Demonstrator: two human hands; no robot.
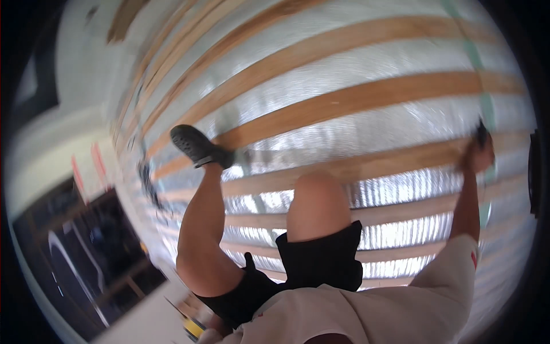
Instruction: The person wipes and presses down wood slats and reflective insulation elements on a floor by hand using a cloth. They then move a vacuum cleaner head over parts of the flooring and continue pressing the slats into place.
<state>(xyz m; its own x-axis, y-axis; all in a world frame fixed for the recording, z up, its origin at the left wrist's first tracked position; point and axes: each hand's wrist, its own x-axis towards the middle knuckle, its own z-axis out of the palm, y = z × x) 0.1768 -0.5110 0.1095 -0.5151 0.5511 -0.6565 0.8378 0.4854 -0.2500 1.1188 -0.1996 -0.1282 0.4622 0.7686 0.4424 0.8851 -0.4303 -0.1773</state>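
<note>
At the right, my right hand (480,157) reaches out over the wooden battens, blurred by motion. Its fingers are closed round a small black object (482,133), too smeared to name, beside a pale green strip (487,109). Low at the left, partly hidden by my clothes and thigh, my left hand (213,335) is closed at a yellow and black tool (193,329). A thin dark shaft points up and left from that tool. Its exact kind cannot be made out.
Parallel wooden battens (366,94) run across shiny silver sheeting (401,192). My shod foot (195,144) is against them at the left. A tangle of dark cord (146,180) lies along the left edge. Beyond is a dark framed opening (86,252).
</note>
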